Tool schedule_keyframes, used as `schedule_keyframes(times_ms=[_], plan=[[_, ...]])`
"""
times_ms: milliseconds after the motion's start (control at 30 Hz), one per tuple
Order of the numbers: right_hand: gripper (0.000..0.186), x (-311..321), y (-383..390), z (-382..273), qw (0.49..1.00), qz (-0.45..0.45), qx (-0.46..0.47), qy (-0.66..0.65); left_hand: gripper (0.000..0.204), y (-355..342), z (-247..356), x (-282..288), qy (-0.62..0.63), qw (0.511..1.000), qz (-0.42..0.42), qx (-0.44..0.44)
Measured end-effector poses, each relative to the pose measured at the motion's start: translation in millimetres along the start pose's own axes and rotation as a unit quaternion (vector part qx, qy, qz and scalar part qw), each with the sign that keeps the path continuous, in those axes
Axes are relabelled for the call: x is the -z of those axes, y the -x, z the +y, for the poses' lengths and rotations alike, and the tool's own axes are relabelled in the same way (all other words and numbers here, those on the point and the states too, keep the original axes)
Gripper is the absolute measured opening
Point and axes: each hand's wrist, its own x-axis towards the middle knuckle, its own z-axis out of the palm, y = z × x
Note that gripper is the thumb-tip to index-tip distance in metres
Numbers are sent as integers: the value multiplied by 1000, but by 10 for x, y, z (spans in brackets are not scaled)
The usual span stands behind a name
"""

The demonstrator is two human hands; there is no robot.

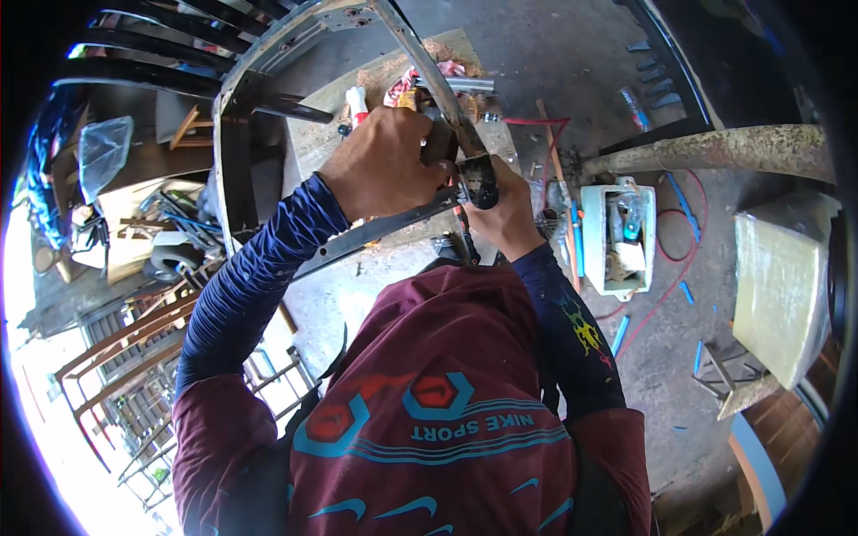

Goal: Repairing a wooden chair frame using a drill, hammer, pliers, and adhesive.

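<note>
Landmark: metal frame [432,79], in front of the torso, between and ahead of both hands. Left hand [384,165]: reaches forward from a bent elbow, back of hand up, beside the frame's near bar. Fingers curled on a dark object [439,141] against that bar; cannot tell its kind. Right hand [505,207]: reaches in from the right, wrist bent inward. Fingers closed around the frame's near corner, tips partly hidden.

Counts: two hands, one frame, one dark object. Beyond and below the frame, one pale board [313,147] on the floor, bearing one silver tube [466,85] and one white bottle [358,101] with red on it. Right of the frame, one rusty pole [742,154], one pale block [778,286], at least four blue strips [620,333].

Containers: one white box [595,241], open-topped, right of the frame. Contains a teal-tinted bottle [633,219] and a pale item [630,257], among others too small to tell.
</note>
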Motion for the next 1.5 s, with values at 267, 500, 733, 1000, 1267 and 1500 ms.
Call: schedule_keyframes(times_ms=[267,500,733,1000,1267,1500], plan=[[35,91,37,119,997,-3,24,80,25,-4,217,-23,-27,993,-48,109],[37,116,3,154,997,-31,30,69,27,118,-164,107,213,969,-66,109],[29,72,-4,77,998,-55,-39,16,18,160,-471,13,62,994,-24,-90],[26,10,99,180,995,-56,24,83,23,105,-729,-74,289,919,-264,56],[18,-41,245,362,980,-25,91,174,29,77,-863,-119,117,963,-62,-237],[20,-77,232,349,978,-18,64,197,21,-9,-873,-99,358,914,-188,-42]])
